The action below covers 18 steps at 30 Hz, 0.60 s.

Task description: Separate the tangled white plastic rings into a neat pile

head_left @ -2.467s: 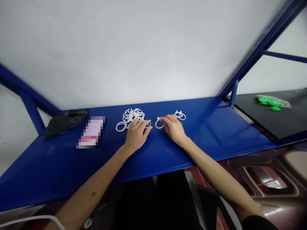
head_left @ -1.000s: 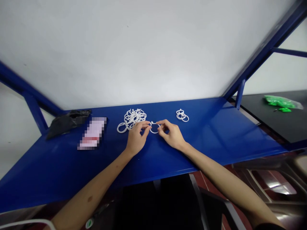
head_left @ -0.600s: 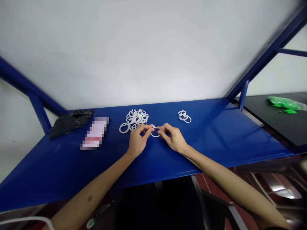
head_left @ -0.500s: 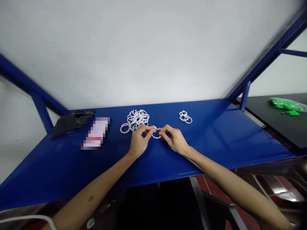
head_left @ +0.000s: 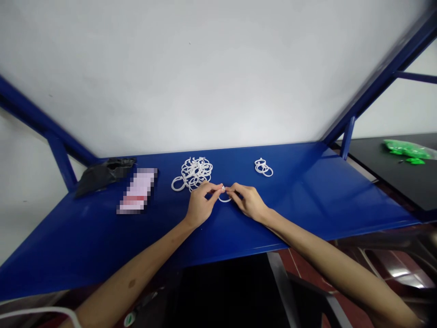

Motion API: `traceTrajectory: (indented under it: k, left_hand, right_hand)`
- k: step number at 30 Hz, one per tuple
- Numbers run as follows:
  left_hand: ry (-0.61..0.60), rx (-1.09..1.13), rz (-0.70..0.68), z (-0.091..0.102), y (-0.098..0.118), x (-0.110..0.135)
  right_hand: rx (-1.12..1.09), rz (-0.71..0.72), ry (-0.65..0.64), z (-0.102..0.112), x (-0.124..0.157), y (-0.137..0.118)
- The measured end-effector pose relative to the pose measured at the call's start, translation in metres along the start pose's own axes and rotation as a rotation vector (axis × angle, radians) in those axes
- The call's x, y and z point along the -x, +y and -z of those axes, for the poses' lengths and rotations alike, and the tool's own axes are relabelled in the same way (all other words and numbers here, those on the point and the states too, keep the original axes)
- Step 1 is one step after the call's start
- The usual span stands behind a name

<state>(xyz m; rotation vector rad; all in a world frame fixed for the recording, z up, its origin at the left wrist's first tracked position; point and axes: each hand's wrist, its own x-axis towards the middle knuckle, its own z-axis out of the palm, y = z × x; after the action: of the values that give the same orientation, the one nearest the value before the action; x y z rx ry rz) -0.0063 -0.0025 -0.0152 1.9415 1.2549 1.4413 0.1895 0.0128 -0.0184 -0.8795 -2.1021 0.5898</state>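
**Both hands pinch one white ring above the blue table**

Thumb and forefinger of the left hand and of the right hand are closed on the top of one thin white plastic ring. Their tips meet at its clasp, and the ring hangs between the hands, just above the glossy blue metal table.

Just behind the left hand lies a tangled heap of white rings. A small cluster of linked white rings sits apart, behind the right hand. Farther left are a blurred pinkish flat item and a crumpled black bag.
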Motion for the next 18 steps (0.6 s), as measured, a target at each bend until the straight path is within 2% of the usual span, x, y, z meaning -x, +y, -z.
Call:
traceTrajectory:
  k: [6,10,13,16,18]
  left_hand:
    - [-0.011,-0.029,-0.041,-0.001,-0.004,0.001]
    - [-0.056,-0.161,-0.091,0.005,-0.012,-0.007]
    - [-0.025,-0.412,-0.134,0.017,-0.023,-0.017]
    - [0.052,-0.715,-0.039,0.029,-0.034,-0.025]
    - [0.039,-0.84,0.02,0.034,-0.04,-0.028]
  right_hand:
    - [0.051,0.022,-0.016,-0.004,0.001,0.0]
    - [0.096,0.051,0.052,-0.002,-0.008,-0.004]
    - [0.245,-0.012,0.228,0.017,-0.019,-0.006]
    - [0.441,-0.196,0.426,0.049,-0.025,0.008]
    - [0.537,-0.338,0.481,0.069,-0.024,0.028]
